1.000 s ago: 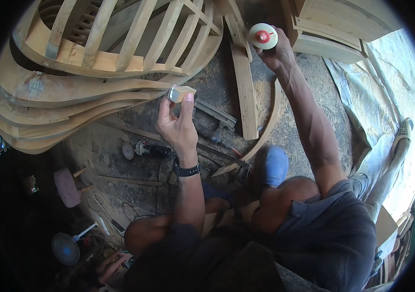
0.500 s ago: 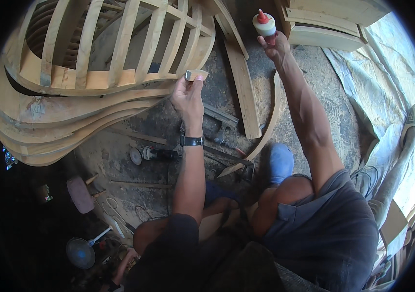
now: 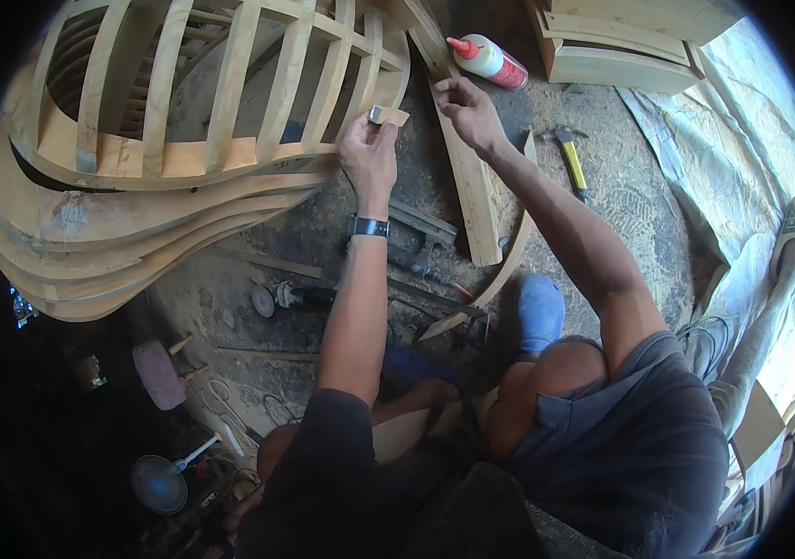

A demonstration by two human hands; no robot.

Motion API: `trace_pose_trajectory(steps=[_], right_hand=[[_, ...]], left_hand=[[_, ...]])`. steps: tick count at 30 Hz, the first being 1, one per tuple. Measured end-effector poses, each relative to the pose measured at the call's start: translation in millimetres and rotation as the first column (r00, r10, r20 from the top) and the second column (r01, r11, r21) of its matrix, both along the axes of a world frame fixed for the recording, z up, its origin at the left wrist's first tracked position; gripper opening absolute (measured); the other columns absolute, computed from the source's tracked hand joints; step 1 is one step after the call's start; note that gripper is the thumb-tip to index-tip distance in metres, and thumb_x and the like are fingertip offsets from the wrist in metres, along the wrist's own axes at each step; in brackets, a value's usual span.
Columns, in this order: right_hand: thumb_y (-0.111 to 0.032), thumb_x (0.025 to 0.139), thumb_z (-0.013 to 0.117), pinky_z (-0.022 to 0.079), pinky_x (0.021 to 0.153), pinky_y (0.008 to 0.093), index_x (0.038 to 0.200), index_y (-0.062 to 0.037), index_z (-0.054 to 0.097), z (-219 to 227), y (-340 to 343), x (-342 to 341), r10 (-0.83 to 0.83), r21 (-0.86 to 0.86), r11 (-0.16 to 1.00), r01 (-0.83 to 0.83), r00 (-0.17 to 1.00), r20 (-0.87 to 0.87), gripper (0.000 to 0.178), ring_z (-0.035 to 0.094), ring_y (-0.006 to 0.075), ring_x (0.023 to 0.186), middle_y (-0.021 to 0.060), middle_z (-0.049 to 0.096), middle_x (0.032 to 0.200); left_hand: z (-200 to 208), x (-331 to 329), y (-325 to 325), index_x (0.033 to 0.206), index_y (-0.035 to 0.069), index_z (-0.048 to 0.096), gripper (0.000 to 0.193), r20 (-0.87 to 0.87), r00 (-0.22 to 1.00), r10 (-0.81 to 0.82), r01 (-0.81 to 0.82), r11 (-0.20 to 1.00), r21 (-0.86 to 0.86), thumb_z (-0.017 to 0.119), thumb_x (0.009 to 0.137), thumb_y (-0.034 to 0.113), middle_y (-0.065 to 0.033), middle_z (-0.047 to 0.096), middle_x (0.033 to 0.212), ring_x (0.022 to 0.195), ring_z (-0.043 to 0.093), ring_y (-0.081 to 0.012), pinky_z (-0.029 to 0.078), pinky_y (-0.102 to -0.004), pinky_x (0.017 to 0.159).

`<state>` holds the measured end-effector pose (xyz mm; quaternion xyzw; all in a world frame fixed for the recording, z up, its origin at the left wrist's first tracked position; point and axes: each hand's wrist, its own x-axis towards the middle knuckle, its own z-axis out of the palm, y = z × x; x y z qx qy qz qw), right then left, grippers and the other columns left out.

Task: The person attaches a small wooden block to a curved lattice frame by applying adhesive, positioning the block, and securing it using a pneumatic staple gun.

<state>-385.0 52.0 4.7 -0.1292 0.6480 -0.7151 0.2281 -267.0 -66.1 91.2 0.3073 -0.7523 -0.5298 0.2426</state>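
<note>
Between the thumb and fingers of my left hand [image 3: 368,160] is a small wooden block [image 3: 396,116] with a shiny end. It is held close to the right end of a curved wooden frame with upright slats [image 3: 230,88]. My right hand [image 3: 470,114] is empty, its fingers loosely bent and the thumb apart. Just beyond it, a white and red glue bottle [image 3: 491,61] with a red nozzle lies tilted on its side. A long wooden board [image 3: 472,200] runs beneath the right hand.
Stacked curved wooden pieces [image 3: 137,228] are at the left. A hammer [image 3: 570,163] with a yellow handle lies at the right, near a curved wood strip [image 3: 516,238]. An angle grinder [image 3: 295,296], a mallet [image 3: 159,374] and a metal clamp [image 3: 421,222] are on the dusty floor.
My right hand has let go of the glue bottle, which now lies on its side, and has drawn left. The left hand has moved slightly up and right with the block. The hammer has come into sight.
</note>
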Motion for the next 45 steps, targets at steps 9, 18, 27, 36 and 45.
trace_pose_trajectory(steps=[9, 18, 27, 36, 45], right_hand=[[-0.026, 0.087, 0.068, 0.047, 0.102, 0.0443, 0.126, -0.0017, 0.061, 10.6, -13.2, 4.7, 0.334, 0.312, 0.938, -0.155, 0.651, -0.682, 0.047, 0.058, 0.0352, 0.122, 0.0193, 0.065, 0.118], [-0.014, 0.081, 0.068, 0.049, 0.089, 0.0395, 0.106, -0.0058, 0.062, -17.3, 25.5, -16.4, 0.378, 0.356, 0.925, -0.132, 0.225, -0.898, 0.027, 0.059, 0.0269, 0.1, 0.0105, 0.06, 0.105], [-0.018, 0.078, 0.082, 0.043, 0.106, 0.0482, 0.14, -0.0019, 0.037, -22.5, 29.7, -69.1, -0.196, 0.015, 0.913, 0.408, 0.469, -0.861, 0.078, 0.042, 0.0391, 0.133, 0.0209, 0.044, 0.14], [-0.036, 0.075, 0.084, 0.047, 0.107, 0.0441, 0.149, -0.003, 0.035, -48.4, 26.1, -134.5, 0.068, 0.346, 0.91, 0.229, 0.74, -0.669, 0.095, 0.06, 0.0406, 0.121, 0.024, 0.058, 0.134], [-0.041, 0.076, 0.079, 0.049, 0.102, 0.0486, 0.145, 0.0002, 0.039, -58.4, -39.1, -165.9, 0.262, 0.576, 0.813, 0.091, 0.825, -0.5, 0.09, 0.059, 0.0435, 0.121, 0.0301, 0.058, 0.131]], left_hand=[[-9.9, -15.6, 1.8, 0.113, -0.009, 0.069, 0.036, 0.018, 1.0, -0.019, 0.021, 0.995, -0.099, 0.075, 0.089, 0.017, -0.0109, 0.074, 0.097, 0.087, 0.071, -0.016, 0.056, -0.0297, 0.079], [2.8, 25.1, 10.1, 0.12, -0.009, 0.066, 0.032, 0.057, 0.998, 0.024, -0.024, 1.0, -0.008, 0.07, 0.095, 0.011, -0.0081, 0.072, 0.105, 0.093, 0.067, -0.0114, 0.052, -0.026, 0.085], [26.3, 54.1, 19.0, 0.121, -0.008, 0.065, 0.03, 0.012, 0.997, 0.079, -0.078, 0.994, -0.074, 0.069, 0.096, 0.009, -0.0088, 0.071, 0.107, 0.095, 0.065, -0.0111, 0.051, -0.0256, 0.087], [43.3, 46.3, 36.3, 0.121, -0.008, 0.064, 0.028, -0.169, 0.985, 0.03, -0.019, 0.997, 0.069, 0.067, 0.097, 0.007, -0.0086, 0.07, 0.111, 0.101, 0.064, -0.0112, 0.049, -0.0262, 0.092], [48.6, 54.7, 37.0, 0.121, -0.008, 0.064, 0.028, -0.115, 0.992, 0.047, -0.038, 0.996, 0.086, 0.065, 0.098, 0.008, -0.0091, 0.069, 0.114, 0.103, 0.063, -0.012, 0.048, -0.0272, 0.096]])
